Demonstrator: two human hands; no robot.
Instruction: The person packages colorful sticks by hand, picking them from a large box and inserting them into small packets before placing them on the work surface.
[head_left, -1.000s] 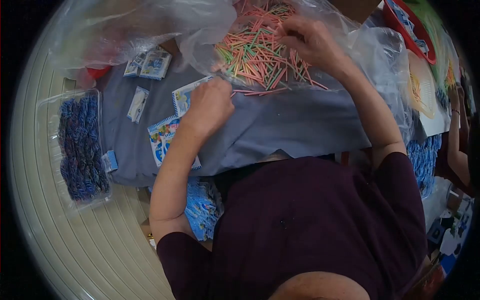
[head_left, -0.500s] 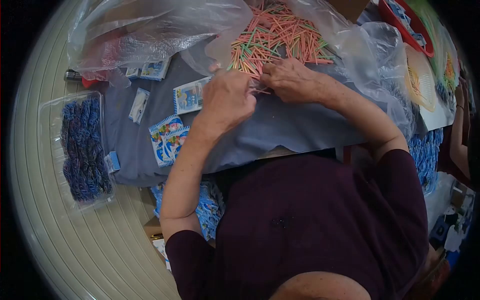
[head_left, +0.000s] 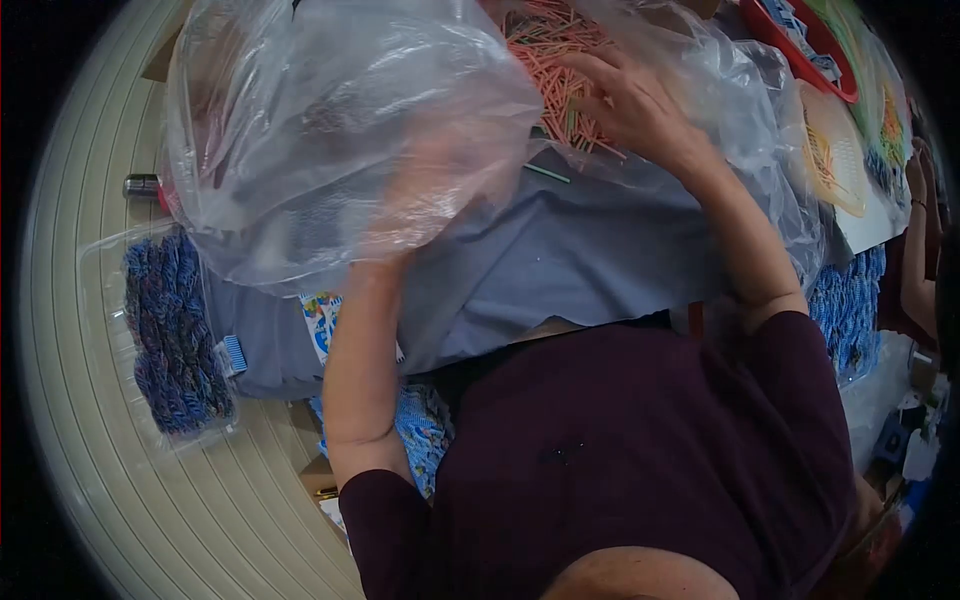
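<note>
My left hand (head_left: 445, 165) is under a sheet of clear plastic bag (head_left: 300, 110), smeared by motion, so its fingers cannot be made out. Over a pile of thin pink and green sticks (head_left: 545, 60), my right hand (head_left: 635, 105) has its fingers apart, with nothing visibly held. Its fingertips are over the sticks; contact cannot be judged. One green stick (head_left: 548, 173) lies apart on the grey cloth (head_left: 570, 250), near the pile's front edge. Part of a printed packet (head_left: 320, 325) shows beside my left forearm.
A clear tray of dark blue bundles (head_left: 178, 335) stands at the left. A red basket (head_left: 835, 75) holds packets at the back right, near a pale basket (head_left: 835, 150) with sticks. Strings of blue packets (head_left: 848, 310) hang at the right. Another person's arm (head_left: 918, 245) shows there.
The plastic bag has come forward over my left hand and most of the packets. My right hand has left the pile's front edge, moving up and right, and its fingers have spread.
</note>
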